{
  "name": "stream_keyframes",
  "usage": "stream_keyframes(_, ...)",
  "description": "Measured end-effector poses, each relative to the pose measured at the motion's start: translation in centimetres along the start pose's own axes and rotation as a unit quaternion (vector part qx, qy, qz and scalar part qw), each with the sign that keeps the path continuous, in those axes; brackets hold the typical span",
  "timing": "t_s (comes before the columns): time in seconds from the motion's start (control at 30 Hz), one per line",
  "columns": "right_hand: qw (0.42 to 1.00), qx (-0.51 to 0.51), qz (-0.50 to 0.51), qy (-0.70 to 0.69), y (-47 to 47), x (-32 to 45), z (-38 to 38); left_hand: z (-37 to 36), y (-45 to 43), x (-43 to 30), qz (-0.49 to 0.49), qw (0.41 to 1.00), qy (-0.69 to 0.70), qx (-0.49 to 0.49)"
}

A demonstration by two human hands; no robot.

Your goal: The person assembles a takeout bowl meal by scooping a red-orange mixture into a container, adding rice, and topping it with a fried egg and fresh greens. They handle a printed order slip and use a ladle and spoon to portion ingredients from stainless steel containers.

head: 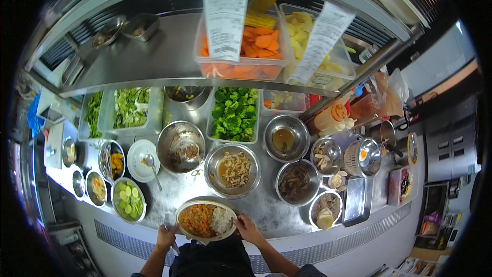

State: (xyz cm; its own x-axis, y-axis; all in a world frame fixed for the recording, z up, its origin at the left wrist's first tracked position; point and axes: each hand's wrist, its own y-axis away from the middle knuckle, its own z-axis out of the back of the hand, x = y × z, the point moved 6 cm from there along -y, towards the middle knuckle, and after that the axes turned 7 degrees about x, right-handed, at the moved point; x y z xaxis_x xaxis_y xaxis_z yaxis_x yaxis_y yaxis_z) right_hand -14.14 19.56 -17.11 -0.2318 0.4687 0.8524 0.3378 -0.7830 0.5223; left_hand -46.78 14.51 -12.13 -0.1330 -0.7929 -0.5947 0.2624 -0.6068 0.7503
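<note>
At the counter's front edge, an oval bowl (200, 238) holds an orange diced-vegetable mix (197, 219) on its left and white rice (221, 221) on its right. My right hand (249, 229) grips the bowl's right rim, thumb on top. My left hand (166, 236) is closed around a thin metal utensil (175, 247), its kind unclear, with the fingers against the bowl's left side. Just behind the bowl stands a steel bowl of sliced mushrooms (234, 169). A bowl of cut limes (130, 200) sits to the left.
A tub of broccoli (235, 113), a white plate with a spoon (140, 173) and a bowl of dark strips (295, 182) stand on the steel counter (265, 215). Overhead, a shelf (165, 54) bears a tub of carrots (261, 42); printed paper slips (225, 19) hang before it.
</note>
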Motion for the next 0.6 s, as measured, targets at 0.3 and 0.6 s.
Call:
stream_keyframes(0.3, 0.992, -0.028, 0.043, 0.115, 1.0, 1.7, -0.6, 0.1, 1.5, -0.2, -0.065, 0.998, 0.022, 0.007)
stream_keyframes(0.6, 0.991, 0.109, 0.055, 0.062, 1.8, 12.8, -12.2, 12.6, 11.2, 2.3, -0.067, 0.976, 0.175, -0.111)
